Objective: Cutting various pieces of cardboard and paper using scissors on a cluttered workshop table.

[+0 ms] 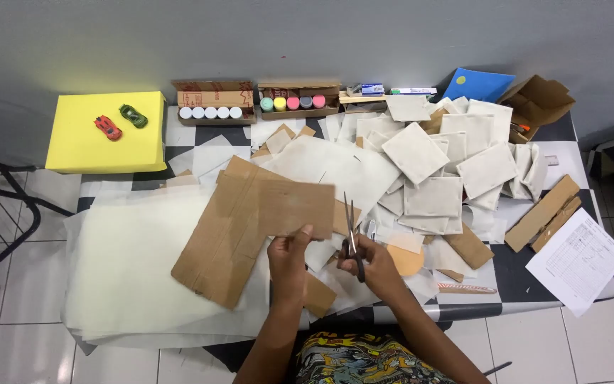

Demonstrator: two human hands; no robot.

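Observation:
My left hand (289, 257) pinches the lower right edge of a large L-shaped piece of brown cardboard (246, 220) that lies tilted over the table. My right hand (372, 262) grips a pair of scissors (352, 231) by the dark handles. The blades point up and away from me, slightly apart, just right of the cardboard's edge. A smaller brown cardboard scrap (319, 295) lies under my left wrist.
Large white paper sheets (136, 270) cover the left of the checkered table (527, 284). Several white square pads (431, 167) are heaped at right, with cardboard strips (543, 212) and a printed sheet (578, 260). Paint pots in boxes (211, 112) line the back. A yellow block (108, 131) carries two toy cars.

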